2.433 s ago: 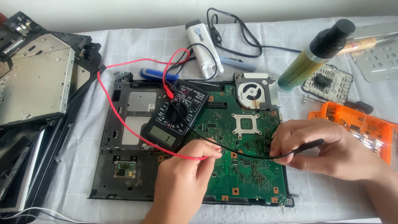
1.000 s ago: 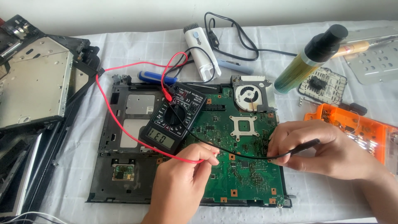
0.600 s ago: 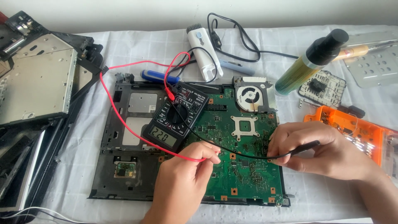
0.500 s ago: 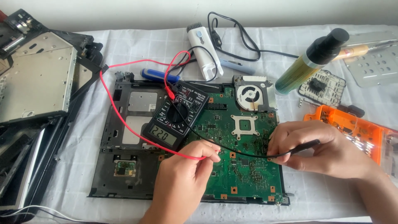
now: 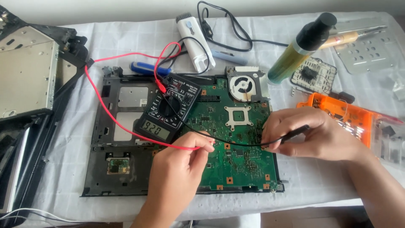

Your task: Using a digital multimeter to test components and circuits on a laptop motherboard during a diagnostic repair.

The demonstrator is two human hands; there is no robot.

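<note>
Since the earlier frame your hands have barely shifted. Your left hand (image 5: 179, 169) pinches the red probe (image 5: 201, 147) and your right hand (image 5: 314, 135) grips the black probe (image 5: 291, 134), both tips on the green circuit board (image 5: 236, 164) beside the meter (image 5: 168, 112).

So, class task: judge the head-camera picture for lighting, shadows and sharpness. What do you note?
Head view: soft, even daylight; only faint shadows under the left hand and right hand; the green circuit board and multimeter are sharp; no strong glare; edges look slightly curved.
</note>
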